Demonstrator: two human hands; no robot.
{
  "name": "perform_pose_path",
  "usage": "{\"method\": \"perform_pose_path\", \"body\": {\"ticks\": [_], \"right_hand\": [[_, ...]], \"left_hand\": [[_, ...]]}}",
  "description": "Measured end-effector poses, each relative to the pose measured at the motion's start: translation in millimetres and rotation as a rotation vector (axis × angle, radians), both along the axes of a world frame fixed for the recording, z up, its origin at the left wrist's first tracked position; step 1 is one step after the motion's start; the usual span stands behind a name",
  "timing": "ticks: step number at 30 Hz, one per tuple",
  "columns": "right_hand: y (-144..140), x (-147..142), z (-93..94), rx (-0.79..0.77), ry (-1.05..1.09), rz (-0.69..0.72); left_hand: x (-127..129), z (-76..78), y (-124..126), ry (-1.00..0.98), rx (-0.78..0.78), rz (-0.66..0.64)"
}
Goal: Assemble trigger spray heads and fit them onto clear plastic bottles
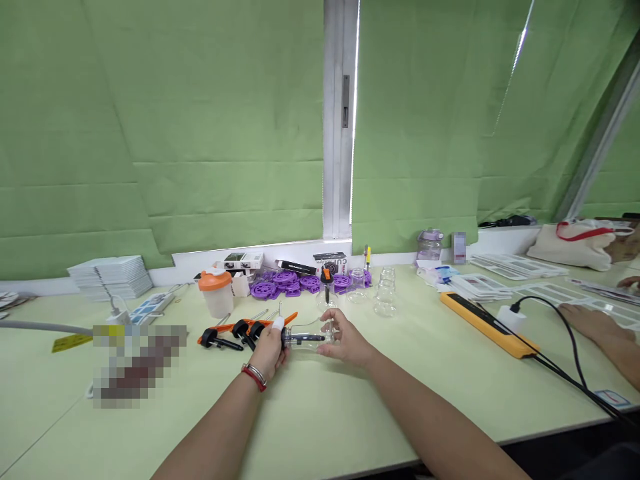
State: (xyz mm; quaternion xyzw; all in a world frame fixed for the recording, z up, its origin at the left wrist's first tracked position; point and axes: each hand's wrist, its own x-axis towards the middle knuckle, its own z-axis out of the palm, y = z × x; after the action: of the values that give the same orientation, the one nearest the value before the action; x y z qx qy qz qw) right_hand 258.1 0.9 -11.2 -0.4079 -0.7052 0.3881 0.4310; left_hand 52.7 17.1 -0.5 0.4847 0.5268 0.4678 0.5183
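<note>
Both hands up over the table (350, 413): left hand (267, 350) fingers pinching the black pump head, right hand (345, 341) fingers curled around the clear bottle (311, 338), held sideways between them, more pump heads (235, 331) just behind.

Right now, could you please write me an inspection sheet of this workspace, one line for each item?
Surface: pale green table, bare in front of the arms.
Job's things: clear bottle lying sideways with a black pump at its neck; more black pumps beside it.
Clutter: purple discs, orange-lidded cup, empty clear bottles, stack of white sheets.
Hands: left hand grips the pump end; right hand holds the bottle body.
Cables: black cable from a yellow power strip.
Surroundings: green blinds; another person's hand at the right.
</note>
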Motion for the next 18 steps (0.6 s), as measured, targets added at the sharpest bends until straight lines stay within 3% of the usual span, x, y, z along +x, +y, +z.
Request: {"method": "perform_pose_path", "body": {"ticks": [6, 9, 13, 18], "right_hand": [[-6, -5, 5.2, 0.342, -0.185, -0.034], [-6, -5, 6.2, 0.395, -0.226, -0.025], [-3, 0, 2.3, 0.318, -0.198, -0.022], [2, 2, -4.0, 0.046, -0.038, -0.007]], "left_hand": [[-8, 6.2, 1, 0.031, -0.033, 0.002], [-8, 6.5, 1, 0.056, -0.031, 0.013], [-4, 4.8, -1, 0.059, -0.033, 0.011], [2, 4.5, -3, 0.023, -0.004, 0.055]]}}
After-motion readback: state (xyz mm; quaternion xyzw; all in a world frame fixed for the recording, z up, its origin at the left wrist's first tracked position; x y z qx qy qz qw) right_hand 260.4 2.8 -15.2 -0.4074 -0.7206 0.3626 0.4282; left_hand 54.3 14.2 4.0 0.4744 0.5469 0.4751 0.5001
